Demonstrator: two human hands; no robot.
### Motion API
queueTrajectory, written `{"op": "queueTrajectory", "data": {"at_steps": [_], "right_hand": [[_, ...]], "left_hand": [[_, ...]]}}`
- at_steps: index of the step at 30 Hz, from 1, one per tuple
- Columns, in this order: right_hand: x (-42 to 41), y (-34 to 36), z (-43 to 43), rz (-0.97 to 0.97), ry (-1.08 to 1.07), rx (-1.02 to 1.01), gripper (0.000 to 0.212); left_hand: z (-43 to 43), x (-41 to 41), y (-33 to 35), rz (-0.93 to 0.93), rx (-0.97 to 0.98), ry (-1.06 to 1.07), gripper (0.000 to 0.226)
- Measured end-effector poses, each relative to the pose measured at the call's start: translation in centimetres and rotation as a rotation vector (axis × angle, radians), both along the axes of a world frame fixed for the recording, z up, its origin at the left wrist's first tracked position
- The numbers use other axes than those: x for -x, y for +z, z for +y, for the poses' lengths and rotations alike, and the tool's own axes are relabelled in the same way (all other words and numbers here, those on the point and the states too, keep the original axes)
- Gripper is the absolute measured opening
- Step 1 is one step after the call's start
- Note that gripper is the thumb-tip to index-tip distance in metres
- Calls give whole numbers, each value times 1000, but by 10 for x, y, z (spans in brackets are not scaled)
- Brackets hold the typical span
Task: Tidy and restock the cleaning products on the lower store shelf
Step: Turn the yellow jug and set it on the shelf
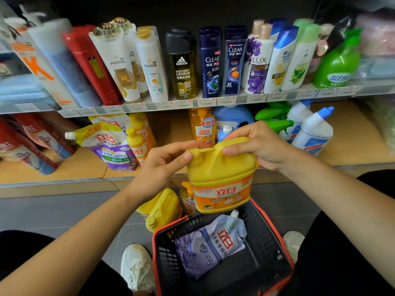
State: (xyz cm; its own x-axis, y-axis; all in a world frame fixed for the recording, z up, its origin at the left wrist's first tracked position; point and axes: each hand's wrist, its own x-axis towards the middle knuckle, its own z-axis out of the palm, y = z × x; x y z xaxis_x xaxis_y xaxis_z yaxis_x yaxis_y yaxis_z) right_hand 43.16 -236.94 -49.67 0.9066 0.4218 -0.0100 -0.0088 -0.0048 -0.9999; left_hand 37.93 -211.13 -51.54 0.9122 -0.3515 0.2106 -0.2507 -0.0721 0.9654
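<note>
Yellow jug point(221, 167) smooth matt plastic; lower shelf point(70, 167) wood-look; basket point(265, 248) perforated plastic.

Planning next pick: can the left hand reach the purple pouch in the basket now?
Probably not yet: the left hand pinches the yellow jug by its cap. Once it lets go, the pouch lies uncovered in the open-topped basket; the way looks free.

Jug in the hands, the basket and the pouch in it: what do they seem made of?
Jug: likely rigid moulded plastic, opaque yellow with a soft sheen and a moulded handle; glossy label.
Basket: probably hard plastic, with dark matt lattice walls and a red rim.
Pouch: seemingly flexible plastic film, glossy and creased, with a white spout cap.
</note>
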Motion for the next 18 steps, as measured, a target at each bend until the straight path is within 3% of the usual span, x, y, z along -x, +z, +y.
{"op": "queueTrajectory", "data": {"at_steps": [5,13,18], "right_hand": [[0,1,1,59,-15,-41,26],[5,-1,9,64,-57,-62,18],[3,0,10,102,-165,-96,24]], "left_hand": [[0,0,-3,37,30,-65,43],[-10,6,-10,-103,41,245,45],[-7,-1,-21,16,6,199,48]]}}
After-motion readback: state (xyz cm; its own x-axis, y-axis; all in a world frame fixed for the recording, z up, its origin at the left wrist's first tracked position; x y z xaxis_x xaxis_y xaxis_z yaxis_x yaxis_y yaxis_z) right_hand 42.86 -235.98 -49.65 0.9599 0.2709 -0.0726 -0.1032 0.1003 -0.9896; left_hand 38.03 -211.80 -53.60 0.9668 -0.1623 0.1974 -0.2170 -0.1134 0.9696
